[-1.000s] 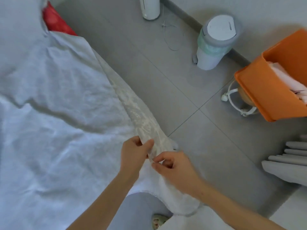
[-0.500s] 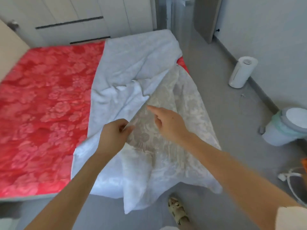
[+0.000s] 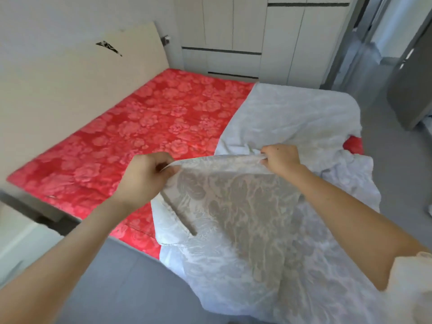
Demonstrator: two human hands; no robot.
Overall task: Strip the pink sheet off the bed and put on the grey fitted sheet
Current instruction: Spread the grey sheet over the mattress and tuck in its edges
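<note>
Grey floor, white wardrobe doors, beige headboard, grey door

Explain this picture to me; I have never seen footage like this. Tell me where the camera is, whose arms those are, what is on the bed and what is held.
There is no machine here: a person wears a wide-angle camera on the head, so the one view looks forward and down along their own bare arms. The left hand and the right hand each pinch the raised edge of a patterned grey sheet, stretched between them. The rest of it lies crumpled over the right part of the bed, whose red flowered surface is bare on the left. A pale board stands along the bed's left side, with cupboards beyond.
</note>
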